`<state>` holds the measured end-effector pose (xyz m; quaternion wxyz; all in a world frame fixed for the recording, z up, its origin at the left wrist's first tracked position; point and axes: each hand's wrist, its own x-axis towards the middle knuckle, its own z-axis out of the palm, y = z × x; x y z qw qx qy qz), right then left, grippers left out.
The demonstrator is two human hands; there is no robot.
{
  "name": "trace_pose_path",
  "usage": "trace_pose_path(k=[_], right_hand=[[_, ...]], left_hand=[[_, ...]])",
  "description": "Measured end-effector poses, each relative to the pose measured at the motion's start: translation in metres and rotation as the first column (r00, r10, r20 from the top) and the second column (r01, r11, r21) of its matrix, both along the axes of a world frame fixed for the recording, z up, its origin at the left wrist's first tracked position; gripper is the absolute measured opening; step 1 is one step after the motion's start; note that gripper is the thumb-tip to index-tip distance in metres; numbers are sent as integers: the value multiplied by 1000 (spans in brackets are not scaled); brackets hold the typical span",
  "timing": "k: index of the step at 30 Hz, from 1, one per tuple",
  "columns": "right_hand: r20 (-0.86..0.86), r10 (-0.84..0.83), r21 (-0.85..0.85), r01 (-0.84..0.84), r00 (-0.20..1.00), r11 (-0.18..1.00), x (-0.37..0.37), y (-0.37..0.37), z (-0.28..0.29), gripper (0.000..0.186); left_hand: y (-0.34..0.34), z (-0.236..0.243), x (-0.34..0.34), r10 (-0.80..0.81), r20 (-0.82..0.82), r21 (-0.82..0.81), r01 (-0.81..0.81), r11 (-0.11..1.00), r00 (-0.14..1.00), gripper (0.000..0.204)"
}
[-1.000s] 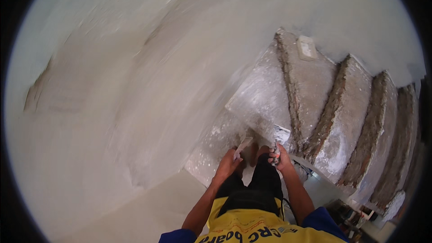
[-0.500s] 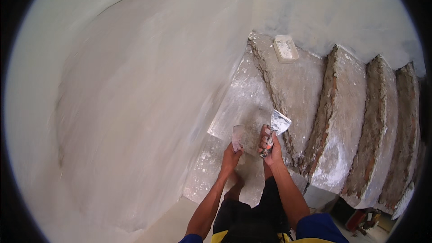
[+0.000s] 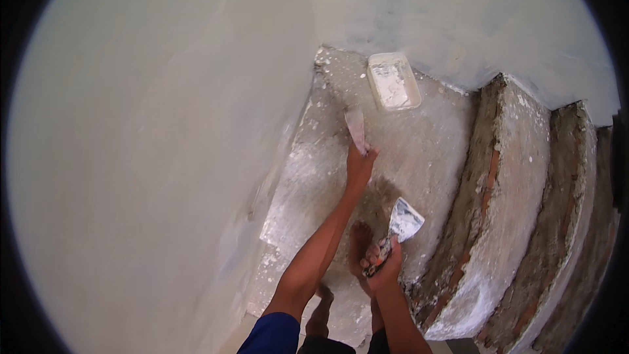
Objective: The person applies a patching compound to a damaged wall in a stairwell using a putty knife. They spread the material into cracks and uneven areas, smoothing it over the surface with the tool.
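My left hand (image 3: pixel 361 164) is stretched forward, closed on a flat, whitish scraper blade (image 3: pixel 356 128) whose blade points away from me. Close beyond it stands a white plastic tub (image 3: pixel 414 96) with white paste smeared inside. Nearer to my body, my right hand (image 3: pixel 385 263) is wrapped round the dark, orange-marked handle of a putty knife (image 3: pixel 407 220). White paste coats part of its wide metal blade, which tilts up to the right. Neither blade touches the tub.
Rough concrete stairs (image 3: pixel 524 151) with crumbly brown risers climb to the right. A smooth plastered wall (image 3: pixel 157 144) fills the left side, and another wall (image 3: pixel 445 19) closes the far side. My bare feet stand on the white-spattered lower steps (image 3: pixel 301 183).
My left hand has reached forward with the scraper blade toward the tub. My right hand keeps the putty knife close to my body. The view has shifted, bringing the tub nearer.
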<state>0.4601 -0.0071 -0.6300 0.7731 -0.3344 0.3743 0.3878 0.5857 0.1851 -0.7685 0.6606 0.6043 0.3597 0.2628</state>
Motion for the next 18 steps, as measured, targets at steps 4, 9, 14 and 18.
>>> trace_pose_path(k=[4,9,14,18], right_hand=[[-39,-90,-2,90,995,996,22,0,-7,38],[-65,-123,83,129,990,988,32,-3,-10,40],[-99,-139,112,150,985,982,20,-10,-7,40],[-8,-121,76,122,993,990,-5,-22,1,40]], left_hand=[[20,-9,102,28,-87,-119,-38,992,996,46],[27,-21,155,187,-133,19,-186,982,973,50],[32,-28,149,200,-209,166,-167,972,957,48],[13,-10,86,99,-15,-123,-100,987,995,37]])
